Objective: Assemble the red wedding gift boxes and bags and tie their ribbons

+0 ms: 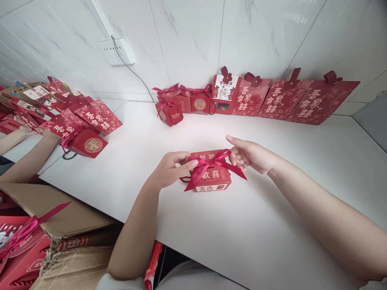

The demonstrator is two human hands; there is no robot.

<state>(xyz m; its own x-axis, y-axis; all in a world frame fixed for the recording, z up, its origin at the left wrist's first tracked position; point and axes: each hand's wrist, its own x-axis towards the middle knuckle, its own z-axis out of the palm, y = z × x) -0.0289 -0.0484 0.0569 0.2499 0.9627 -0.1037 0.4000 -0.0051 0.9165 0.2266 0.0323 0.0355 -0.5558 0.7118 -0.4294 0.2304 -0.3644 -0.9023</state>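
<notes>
A red gift box (208,184) with pale Chinese characters lies on the white table in front of me. Across its top is a bow of dark pink ribbon (203,171), its tails hanging over the front. My left hand (175,168) grips the box's left end, thumb resting on the bow's left side. A dark red cord (185,178) shows below that hand. At the right end, my right hand (248,155) has its thumb raised apart and its fingers loosely bent beside the bow. Whether those fingertips touch the ribbon I cannot tell.
Red gift boxes (201,102) and gift bags (276,98) line the tiled wall. Another person's arm (36,155) reaches among red packages (99,117) on the left. An open cardboard box (66,215) with ribboned packages stands at lower left, beside the table edge.
</notes>
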